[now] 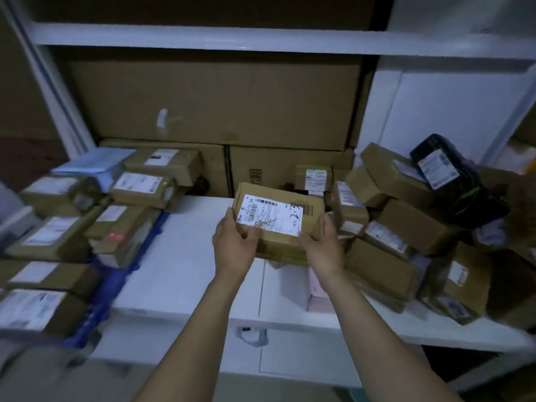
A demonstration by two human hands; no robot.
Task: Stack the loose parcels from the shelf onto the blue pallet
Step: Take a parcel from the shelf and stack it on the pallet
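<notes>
Dim storeroom, with a white shelf across the view and big cartons walling its back edge. Over the shelf's middle, seemingly clear of the surface: one brown parcel, white label up, tilted a little. Clasped at both near corners: left hand curled round the left one with thumb on the label, right hand curled round the right one. Past the shelf's left edge, the blue pallet, bearing rows of stacked parcels, all blurred.

Likely troubles from here:
- Slipping or tipping forward on a quick swing left, being held only at the near end with the far end unsupported.
- Clipping the stacked parcels that crowd right up to the shelf's left edge.
- Ending perched on an uneven top and sliding off, with little open room showing on the pallet.
- Brushing the heap of loose parcels at the shelf's right end, piled crooked and just beside the held parcel's right side; enough, perhaps, to start a slide toward the front edge.

Also around:
- Black bag atop that heap near the back right corner.
- Something pink and flat under the heap's near side.
- Pale blue envelope on the stacked parcels at the back left.

Standing in the way of the carry left, by the look of it: only the pallet's own nearest row.
</notes>
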